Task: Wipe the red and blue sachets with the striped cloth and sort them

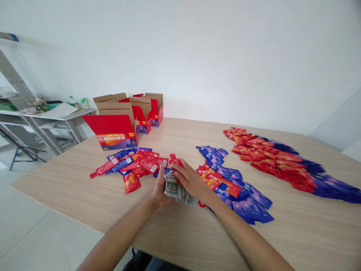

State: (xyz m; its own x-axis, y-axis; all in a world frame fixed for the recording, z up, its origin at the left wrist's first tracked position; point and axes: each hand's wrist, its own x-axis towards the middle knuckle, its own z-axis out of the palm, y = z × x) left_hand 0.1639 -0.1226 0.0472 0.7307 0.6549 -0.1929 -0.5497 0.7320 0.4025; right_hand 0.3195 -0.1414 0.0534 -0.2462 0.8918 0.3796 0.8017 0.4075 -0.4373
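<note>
My left hand (159, 188) is closed around a striped grey cloth (176, 191) at the table's near middle. My right hand (191, 180) lies over the same cloth, fingers curled on it and touching a red sachet (175, 162) at its far end. A loose pile of red and blue sachets (132, 165) lies just left of my hands. Another pile of blue and red sachets (234, 186) spreads to the right, partly under my right forearm.
Three open red cardboard boxes (118, 130) stand at the table's far left. A long heap of red and blue sachets (282, 160) runs along the right side. The wooden table (180, 233) has its left edge near grey shelving (53, 124) by the wall.
</note>
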